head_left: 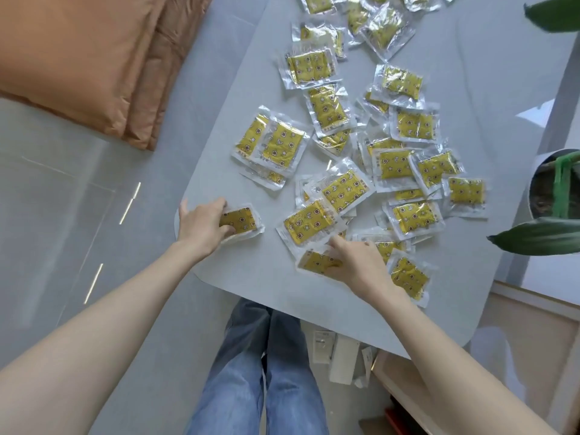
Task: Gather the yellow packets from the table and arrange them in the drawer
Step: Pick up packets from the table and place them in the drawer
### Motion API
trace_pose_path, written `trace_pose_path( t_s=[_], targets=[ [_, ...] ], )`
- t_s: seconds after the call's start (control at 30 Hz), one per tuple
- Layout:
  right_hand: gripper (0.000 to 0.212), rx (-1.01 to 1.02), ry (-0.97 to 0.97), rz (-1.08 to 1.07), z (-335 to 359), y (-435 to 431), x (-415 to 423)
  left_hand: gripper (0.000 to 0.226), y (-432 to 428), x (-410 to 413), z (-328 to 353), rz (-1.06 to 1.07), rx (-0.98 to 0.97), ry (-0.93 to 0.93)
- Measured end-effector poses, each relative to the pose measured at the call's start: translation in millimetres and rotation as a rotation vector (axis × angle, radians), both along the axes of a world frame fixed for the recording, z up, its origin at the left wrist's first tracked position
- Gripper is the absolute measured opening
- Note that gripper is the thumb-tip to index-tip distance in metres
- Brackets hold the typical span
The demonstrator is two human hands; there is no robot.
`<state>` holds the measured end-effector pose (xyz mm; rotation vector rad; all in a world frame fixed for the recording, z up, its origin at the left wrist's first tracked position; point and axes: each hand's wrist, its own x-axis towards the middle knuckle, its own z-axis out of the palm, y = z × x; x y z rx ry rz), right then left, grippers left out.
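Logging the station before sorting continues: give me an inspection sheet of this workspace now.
Surface: pale grey table with rounded corners, packets spread across it.
Job's things: yellow star-patterned packets in clear plastic wrap, scattered and overlapping; drawer not identifiable.
Clutter: white papers below the table's near edge.
Grippers: left hand holds a small packet stack at the near left corner; right hand pinches one near packet.
Cables: nothing seen.
Surroundings: green potted plant to the right, orange-brown cushion to the left.
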<state>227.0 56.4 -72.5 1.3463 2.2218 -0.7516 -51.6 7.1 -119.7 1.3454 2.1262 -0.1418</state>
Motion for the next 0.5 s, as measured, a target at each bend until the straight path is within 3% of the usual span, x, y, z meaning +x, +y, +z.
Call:
trace_pose_path(
  t_s=[0.1,0.27,0.5],
  targets=[
    [0.034,0.027,0.056,0.115,14,30,-30,0.030,-6,-6,11,0.078,-0.005,-0.104],
    [0.055,0.047,-0.162,0.400,-12,67,-73,0.026,-16,-12,31,0.327,0.034,-0.302],
    [0.053,0.070,-0.227,0.507,-34,58,-86,0.020,-34,-13,40,0.532,0.107,-0.453]
  ],
)
